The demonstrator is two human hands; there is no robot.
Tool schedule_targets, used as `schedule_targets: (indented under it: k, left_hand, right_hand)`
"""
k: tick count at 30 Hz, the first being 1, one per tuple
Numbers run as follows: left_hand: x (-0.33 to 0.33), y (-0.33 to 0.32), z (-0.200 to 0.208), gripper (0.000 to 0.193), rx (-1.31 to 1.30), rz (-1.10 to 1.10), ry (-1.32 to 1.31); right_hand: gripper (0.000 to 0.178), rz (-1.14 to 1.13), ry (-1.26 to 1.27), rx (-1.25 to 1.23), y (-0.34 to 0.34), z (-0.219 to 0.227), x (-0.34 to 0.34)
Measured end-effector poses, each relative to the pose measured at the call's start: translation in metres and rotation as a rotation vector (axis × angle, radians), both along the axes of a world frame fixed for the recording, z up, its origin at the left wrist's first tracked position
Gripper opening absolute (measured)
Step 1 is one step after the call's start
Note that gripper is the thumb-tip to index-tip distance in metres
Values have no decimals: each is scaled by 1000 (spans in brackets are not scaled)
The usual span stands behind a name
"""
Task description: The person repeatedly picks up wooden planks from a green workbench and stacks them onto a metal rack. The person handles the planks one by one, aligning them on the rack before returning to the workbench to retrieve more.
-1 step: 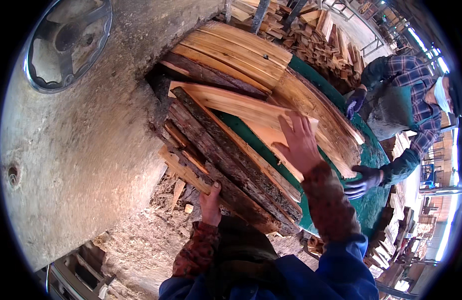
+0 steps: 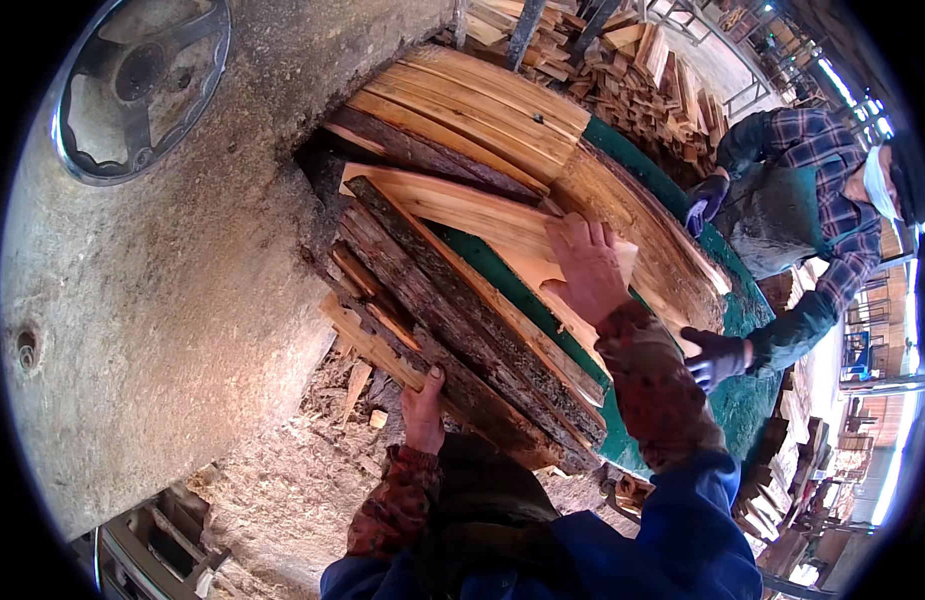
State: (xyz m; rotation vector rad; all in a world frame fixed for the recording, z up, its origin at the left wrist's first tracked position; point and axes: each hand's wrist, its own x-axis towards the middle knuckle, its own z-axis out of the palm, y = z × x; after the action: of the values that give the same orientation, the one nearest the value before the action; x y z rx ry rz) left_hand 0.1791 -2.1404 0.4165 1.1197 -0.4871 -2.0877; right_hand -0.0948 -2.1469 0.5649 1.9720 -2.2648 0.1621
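Note:
My left hand (image 2: 422, 412) is closed at the near edge of the wood pile, its thumb on top of the end of a narrow pale wood strip (image 2: 370, 344). The fingers below are hidden. My right hand (image 2: 589, 272) lies with spread fingers on a pale sawn board (image 2: 462, 207), which slants across the green table (image 2: 497, 268). Between my hands lie several bark-edged slabs (image 2: 422, 275), side by side.
Wide planks (image 2: 482, 95) lie side by side at the far side. A co-worker's gloved hand (image 2: 715, 357) reaches over the table from the right. A concrete-like surface with a handwheel (image 2: 142, 75) stands left. Stacked wood (image 2: 657, 105) is behind.
My right hand has shifted slightly left and down on the pale board. The co-worker's nearer gloved hand has moved left toward the planks' end. My left hand stays in place.

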Motion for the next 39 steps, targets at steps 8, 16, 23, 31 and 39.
schedule_targets:
  k: [8, 16, 23, 31, 39]
  left_hand:
    - [-6, -1, 6, 58, -55, 34, -3]
    - [3, 2, 0, 54, -52, -5, -32]
    - [-1, 3, 1, 56, 25, 39, -26]
    - [5, 4, -8, 54, 26, -10, 9]
    - [6, 7, -3, 56, 118, 3, 32]
  right_hand:
    - [79, -24, 146, 122, -30, -35, -25]
    - [74, -47, -82, 187, -25, -8, -12]
    - [74, -69, -136, 190, -9, 26, -21]
    - [74, -208, -789, 171, 73, 13, -23]
    - [76, -58, -1098, 395, 106, -25, -31]
